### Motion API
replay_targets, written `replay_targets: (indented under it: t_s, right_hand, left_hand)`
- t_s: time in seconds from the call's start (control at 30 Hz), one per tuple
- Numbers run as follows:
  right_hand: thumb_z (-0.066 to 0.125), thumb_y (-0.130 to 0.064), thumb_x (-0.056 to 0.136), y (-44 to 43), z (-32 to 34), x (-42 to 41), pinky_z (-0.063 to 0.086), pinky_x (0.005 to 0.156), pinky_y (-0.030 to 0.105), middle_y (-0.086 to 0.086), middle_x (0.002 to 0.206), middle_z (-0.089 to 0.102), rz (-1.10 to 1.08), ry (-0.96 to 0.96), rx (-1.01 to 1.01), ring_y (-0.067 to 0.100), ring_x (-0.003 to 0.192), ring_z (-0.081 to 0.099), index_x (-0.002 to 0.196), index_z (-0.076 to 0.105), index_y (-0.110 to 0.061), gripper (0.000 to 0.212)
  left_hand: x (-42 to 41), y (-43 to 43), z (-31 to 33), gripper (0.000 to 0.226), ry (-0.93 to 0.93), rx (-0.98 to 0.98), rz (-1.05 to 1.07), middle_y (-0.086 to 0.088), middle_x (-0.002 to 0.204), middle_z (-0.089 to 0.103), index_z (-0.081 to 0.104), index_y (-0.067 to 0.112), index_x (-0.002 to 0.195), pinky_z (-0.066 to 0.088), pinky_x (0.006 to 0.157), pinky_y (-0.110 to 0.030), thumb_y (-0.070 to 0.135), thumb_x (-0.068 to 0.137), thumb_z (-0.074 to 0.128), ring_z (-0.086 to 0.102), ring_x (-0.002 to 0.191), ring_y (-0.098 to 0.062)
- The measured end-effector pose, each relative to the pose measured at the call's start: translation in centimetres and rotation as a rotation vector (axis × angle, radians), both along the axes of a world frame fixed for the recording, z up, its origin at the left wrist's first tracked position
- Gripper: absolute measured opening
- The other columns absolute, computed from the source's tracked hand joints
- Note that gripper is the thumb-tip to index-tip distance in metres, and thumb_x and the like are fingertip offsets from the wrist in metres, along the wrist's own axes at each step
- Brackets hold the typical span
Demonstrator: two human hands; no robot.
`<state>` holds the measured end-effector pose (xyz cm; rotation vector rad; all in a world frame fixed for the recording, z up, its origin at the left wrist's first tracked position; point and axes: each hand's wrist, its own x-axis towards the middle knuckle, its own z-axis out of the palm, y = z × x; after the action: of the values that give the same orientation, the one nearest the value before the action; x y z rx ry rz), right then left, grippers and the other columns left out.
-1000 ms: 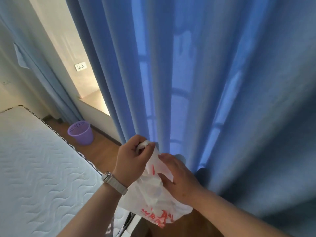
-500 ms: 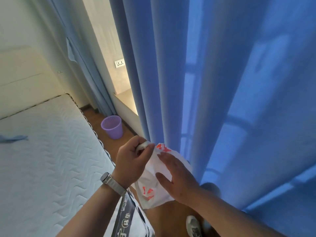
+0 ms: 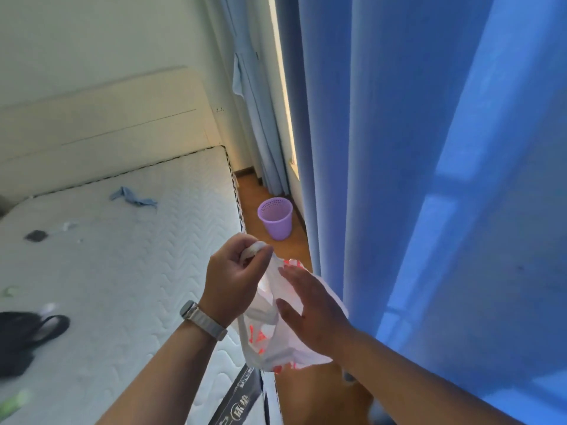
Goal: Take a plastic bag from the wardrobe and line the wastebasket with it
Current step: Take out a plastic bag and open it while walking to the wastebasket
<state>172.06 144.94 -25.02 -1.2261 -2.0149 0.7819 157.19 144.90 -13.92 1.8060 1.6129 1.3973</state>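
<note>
While the left hand (image 3: 233,277) pinches the plastic bag (image 3: 276,342), the open right hand (image 3: 310,314) should spread its mouth before reaching the wastebasket (image 3: 275,219).

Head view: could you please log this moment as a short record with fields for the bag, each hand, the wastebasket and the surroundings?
bag: white plastic bag with red print, held up between both hands
left hand: left hand pinches the bag's top edge; wristwatch on the wrist
right hand: right hand open, flat against the bag's side
wastebasket: purple wastebasket upright on the wooden floor, unlined
surroundings: bare mattress on the left, blue curtain on the right
</note>
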Motion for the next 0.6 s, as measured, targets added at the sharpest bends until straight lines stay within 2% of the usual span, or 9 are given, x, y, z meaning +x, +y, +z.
replay_targets:
  t_s: [0.07, 0.23, 0.43, 0.6]
  right_hand:
    - [0.047, -0.054, 0.095, 1.5, 0.1, -0.4, 0.024, 0.111, 0.018, -0.024, 0.151, 0.034, 0.04, -0.004, 0.021, -0.001, 0.137, 0.034, 0.144, 0.027, -0.045, 0.054]
    - [0.047, -0.05, 0.096, 5.7, 0.2, -2.2, 0.037, 0.108, 0.026, -0.014, 0.148, 0.042, 0.124, 0.031, 0.079, 0.006, 0.134, 0.041, 0.14, 0.028, -0.041, 0.049]
    - [0.05, -0.05, 0.093, 11.2, -1.2, -5.5, 0.047, 0.106, 0.032, -0.009, 0.144, 0.049, 0.134, 0.072, 0.043, 0.007, 0.13, 0.047, 0.14, 0.044, -0.032, 0.051]
    - [0.047, -0.051, 0.094, 17.8, -1.8, -8.4, 0.039, 0.11, 0.03, -0.012, 0.146, 0.043, 0.172, -0.002, 0.016, 0.003, 0.133, 0.039, 0.143, 0.04, -0.032, 0.052]
  left_hand:
    - [-0.5, 0.9, 0.3, 0.014, -0.011, -0.001, 0.056, 0.001, 0.07, 0.061, 0.062, 0.015, 0.072, 0.042, 0.056, -0.013, 0.026, 0.08, 0.067, 0.055, 0.061, -0.01]
    - [-2.5, 3.5, 0.4, 0.017, -0.015, -0.007, 0.167, -0.001, 0.065, 0.059, 0.06, 0.018, 0.069, 0.044, 0.053, -0.022, 0.029, 0.08, 0.067, 0.053, 0.058, -0.015]
    - [-5.8, 8.8, -1.6, 0.024, -0.036, 0.003, 0.189, 0.001, 0.067, 0.059, 0.058, 0.022, 0.071, 0.045, 0.055, -0.022, 0.044, 0.078, 0.062, 0.053, 0.058, -0.016]
    - [-9.3, 15.4, -3.7, 0.026, -0.1, -0.035, 0.213, 0.007, 0.061, 0.055, 0.058, 0.021, 0.07, 0.045, 0.057, -0.023, 0.046, 0.077, 0.063, 0.05, 0.057, -0.01]
